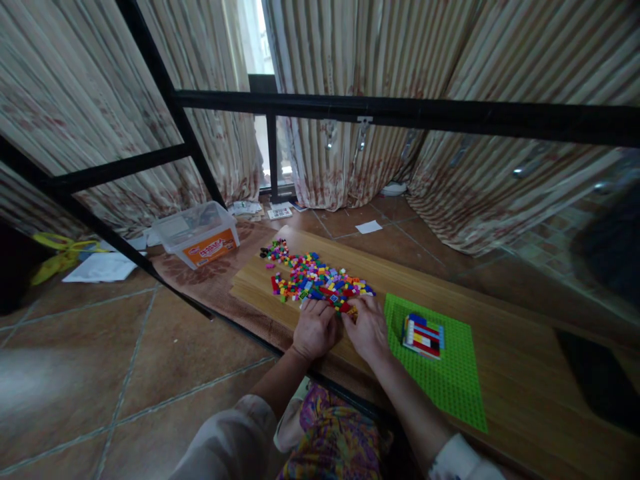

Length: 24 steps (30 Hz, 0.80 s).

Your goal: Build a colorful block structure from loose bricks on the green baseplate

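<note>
A heap of small coloured toy bricks (pixel 315 273) is spread over the wooden board. At its near edge, my left hand (pixel 316 328) has its fingers curled in against the bricks. Whatever sits inside those fingers is hidden. Close beside it on the right, my right hand (pixel 369 327) bends its thumb and fingers together at the heap's near right edge; anything pinched there is too small to make out. Right of that hand lies a green baseplate (pixel 450 380). A small block of stacked bricks (pixel 423 336) in red, white, blue and yellow stands on it.
The wooden board (pixel 505 340) carries a dark flat panel (pixel 600 380) at its right. A clear plastic box (pixel 197 233) with an orange label stands beyond the left end. Black metal bars (pixel 400 113) cross in front of the curtains (pixel 360 53). Papers (pixel 369 227) lie on the tiled floor.
</note>
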Each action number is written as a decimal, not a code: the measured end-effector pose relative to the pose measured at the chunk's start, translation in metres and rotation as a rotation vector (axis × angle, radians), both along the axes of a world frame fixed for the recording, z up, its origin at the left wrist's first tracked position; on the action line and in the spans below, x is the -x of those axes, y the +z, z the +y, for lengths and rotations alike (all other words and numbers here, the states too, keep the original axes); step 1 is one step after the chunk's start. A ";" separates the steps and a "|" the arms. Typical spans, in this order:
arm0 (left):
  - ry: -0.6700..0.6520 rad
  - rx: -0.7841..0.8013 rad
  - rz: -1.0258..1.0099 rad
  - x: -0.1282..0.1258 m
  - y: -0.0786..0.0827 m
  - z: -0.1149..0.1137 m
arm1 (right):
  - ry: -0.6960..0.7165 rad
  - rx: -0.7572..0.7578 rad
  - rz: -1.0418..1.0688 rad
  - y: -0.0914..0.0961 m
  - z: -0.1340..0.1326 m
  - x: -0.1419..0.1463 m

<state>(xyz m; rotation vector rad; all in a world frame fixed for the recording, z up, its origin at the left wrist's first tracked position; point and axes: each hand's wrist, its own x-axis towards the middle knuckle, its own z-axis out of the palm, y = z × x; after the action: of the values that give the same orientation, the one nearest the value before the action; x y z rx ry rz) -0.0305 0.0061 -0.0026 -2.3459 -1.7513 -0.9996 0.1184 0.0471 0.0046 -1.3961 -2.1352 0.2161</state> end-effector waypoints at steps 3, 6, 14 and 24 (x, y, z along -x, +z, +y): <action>0.010 0.004 -0.002 0.000 0.001 0.000 | 0.013 -0.002 -0.016 -0.003 0.000 -0.001; 0.018 0.002 -0.002 0.000 0.001 0.000 | 0.030 0.013 -0.011 -0.005 0.000 -0.002; 0.012 -0.016 -0.011 0.000 0.001 0.000 | 0.036 -0.045 0.150 0.022 -0.011 -0.010; 0.021 -0.035 -0.028 0.001 -0.002 0.002 | -0.235 0.110 0.231 0.041 -0.002 -0.157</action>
<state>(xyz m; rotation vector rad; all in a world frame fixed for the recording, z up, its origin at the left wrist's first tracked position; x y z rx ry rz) -0.0314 0.0084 -0.0050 -2.2984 -1.7495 -1.0558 0.2753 0.0448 0.0454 -1.5879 -1.7793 0.3871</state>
